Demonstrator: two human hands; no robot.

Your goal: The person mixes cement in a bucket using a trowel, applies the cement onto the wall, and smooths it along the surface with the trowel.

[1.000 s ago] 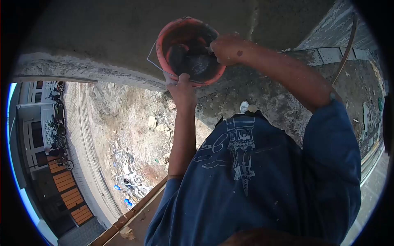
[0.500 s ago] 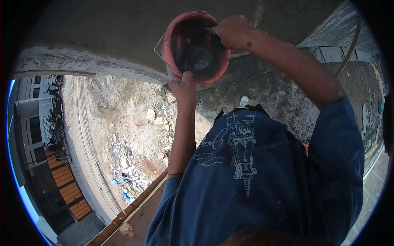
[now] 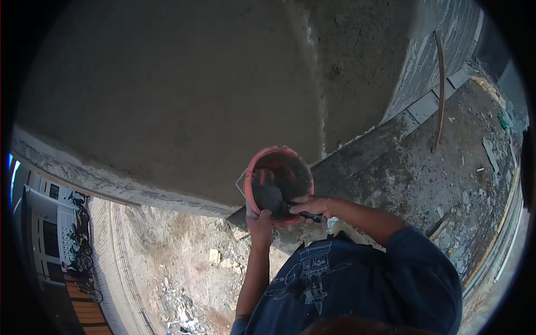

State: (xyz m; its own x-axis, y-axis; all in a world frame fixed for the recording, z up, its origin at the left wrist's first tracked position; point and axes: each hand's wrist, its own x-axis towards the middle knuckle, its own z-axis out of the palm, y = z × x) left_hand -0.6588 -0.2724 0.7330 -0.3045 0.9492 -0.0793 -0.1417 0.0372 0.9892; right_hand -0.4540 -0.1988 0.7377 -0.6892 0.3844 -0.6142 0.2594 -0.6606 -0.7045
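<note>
A worn red bucket [image 3: 293, 168] is tilted so that its dark, grimy inside faces me. My left hand [image 3: 260, 224] grips its near left rim, thumb over the edge. A trowel [image 3: 268, 200] with a grey blade and a dark handle reaches into the bucket. My right hand [image 3: 312, 206] is closed around the trowel near the bucket's lower right rim. The thin wire handle of the bucket hangs off its left side. How much material lies inside is hard to make out.
A large grey plastered wall [image 3: 167, 111] rises in front, with a rough pale edge at left. Debris litters the floor [image 3: 385, 173] at right, where a thin curved strip [image 3: 441, 89] leans. Beyond the edge, rubble ground [image 3: 178, 245] lies far below, beside parked motorbikes [image 3: 84, 240].
The bucket and both hands have come lower and nearer my body. My right hand has moved from the upper right rim to the lower right, and the trowel now shows. My view has tilted up the wall.
</note>
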